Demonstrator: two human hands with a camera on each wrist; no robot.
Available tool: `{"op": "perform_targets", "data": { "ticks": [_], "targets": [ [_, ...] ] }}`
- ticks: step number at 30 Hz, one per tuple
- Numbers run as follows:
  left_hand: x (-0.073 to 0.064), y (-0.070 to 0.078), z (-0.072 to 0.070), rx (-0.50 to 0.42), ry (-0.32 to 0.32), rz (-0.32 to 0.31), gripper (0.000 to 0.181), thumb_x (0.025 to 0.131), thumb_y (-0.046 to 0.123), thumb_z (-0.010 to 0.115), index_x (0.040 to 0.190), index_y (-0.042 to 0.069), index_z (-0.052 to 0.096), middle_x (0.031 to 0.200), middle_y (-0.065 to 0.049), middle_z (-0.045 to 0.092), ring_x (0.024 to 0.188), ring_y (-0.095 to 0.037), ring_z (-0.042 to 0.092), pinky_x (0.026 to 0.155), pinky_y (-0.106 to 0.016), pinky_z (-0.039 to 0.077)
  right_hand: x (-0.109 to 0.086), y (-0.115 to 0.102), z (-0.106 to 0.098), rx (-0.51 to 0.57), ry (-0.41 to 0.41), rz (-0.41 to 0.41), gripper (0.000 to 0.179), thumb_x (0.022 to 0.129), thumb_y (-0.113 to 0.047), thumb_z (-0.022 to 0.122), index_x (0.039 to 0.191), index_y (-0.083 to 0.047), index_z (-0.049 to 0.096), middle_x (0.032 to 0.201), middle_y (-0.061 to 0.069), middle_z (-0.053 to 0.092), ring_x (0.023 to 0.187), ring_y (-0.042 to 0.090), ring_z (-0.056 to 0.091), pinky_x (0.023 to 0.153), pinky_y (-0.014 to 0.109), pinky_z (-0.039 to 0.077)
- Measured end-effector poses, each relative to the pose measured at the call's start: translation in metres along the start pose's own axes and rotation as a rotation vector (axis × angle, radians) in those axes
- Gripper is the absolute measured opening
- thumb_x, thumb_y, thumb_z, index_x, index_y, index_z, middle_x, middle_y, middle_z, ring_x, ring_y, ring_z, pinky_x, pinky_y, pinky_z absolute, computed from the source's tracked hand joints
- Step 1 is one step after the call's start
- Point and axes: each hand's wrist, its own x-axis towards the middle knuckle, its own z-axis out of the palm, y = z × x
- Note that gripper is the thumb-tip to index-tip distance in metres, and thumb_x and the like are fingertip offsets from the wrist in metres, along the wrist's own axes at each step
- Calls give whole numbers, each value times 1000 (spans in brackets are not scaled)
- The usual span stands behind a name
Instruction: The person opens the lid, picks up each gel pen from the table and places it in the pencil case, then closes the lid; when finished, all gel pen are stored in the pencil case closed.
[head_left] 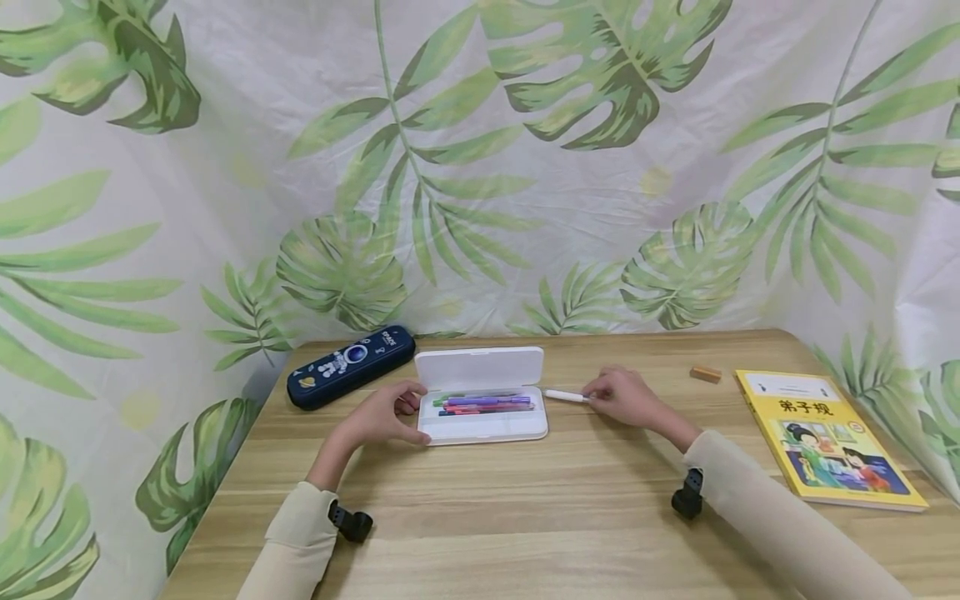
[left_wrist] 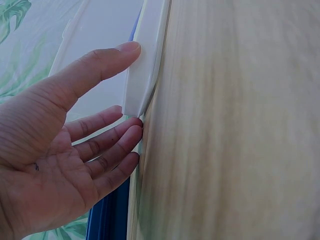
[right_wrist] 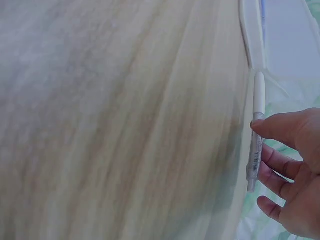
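Observation:
A white pencil case (head_left: pixel 483 431) lies with its lid (head_left: pixel 480 367) raised at the back. Several coloured pens (head_left: pixel 487 404) lie inside, purple, pink, red and green among them. My left hand (head_left: pixel 386 414) holds the case's left end, thumb on the front wall and fingertips at the end corner, as the left wrist view (left_wrist: pixel 85 145) shows. Just right of the case, my right hand (head_left: pixel 621 395) pinches a white pen (head_left: pixel 566 396) between thumb and fingers. In the right wrist view the pen (right_wrist: pixel 259 95) has a white end and a clear printed barrel.
A dark blue space-themed pencil case (head_left: pixel 351 367) lies at the back left. Toward the back right is a small brown-orange block (head_left: pixel 706 374). A yellow picture-covered book (head_left: pixel 828 437) lies at the right edge of the wooden table (head_left: pixel 525 525). A leaf-patterned cloth (head_left: pixel 465 208) hangs behind.

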Motion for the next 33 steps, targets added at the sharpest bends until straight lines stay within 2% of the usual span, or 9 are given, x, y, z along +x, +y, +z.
{"op": "perform_targets", "data": {
  "ticks": [12, 17, 22, 27, 33],
  "targets": [
    [-1, -1, -1, 6, -3, -12, 76, 70, 20, 95, 131, -3, 57, 113, -17, 66, 103, -26, 63, 100, -47, 52, -11, 0, -9, 153, -57, 46, 14, 90, -5, 74, 103, -3, 79, 85, 2, 68, 78, 7, 55, 69, 22, 48],
    [-1, 0, -1, 2, -9, -8, 76, 70, 20, 95, 131, -4, 56, 113, -17, 65, 104, -27, 63, 100, -48, 52, -13, -5, -9, 235, -70, 44, 16, 91, -4, 72, 106, -2, 78, 88, 5, 69, 80, 8, 56, 72, 23, 49],
    [-1, 1, -1, -1, -10, 0, 76, 70, 19, 94, 131, -5, 56, 113, -18, 65, 103, -27, 63, 100, -49, 52, -9, -14, -5, 271, -64, 29, 15, 92, -5, 72, 106, -4, 78, 88, 4, 69, 81, 7, 57, 72, 24, 49],
    [-1, 1, -1, 4, -9, -6, 76, 71, 19, 94, 132, -4, 56, 113, -17, 65, 104, -27, 63, 100, -49, 52, -3, -25, 0, 293, -35, 3, 14, 92, -6, 73, 105, -2, 77, 84, 3, 68, 81, 7, 57, 74, 30, 52],
    [-1, 2, -1, 6, -11, -8, 76, 70, 19, 94, 132, -4, 56, 114, -17, 65, 105, -28, 63, 101, -50, 52, 7, -41, 3, 300, 0, -40, 15, 93, -6, 72, 107, -1, 76, 87, 4, 68, 85, 13, 60, 81, 45, 55]
  ]
}}
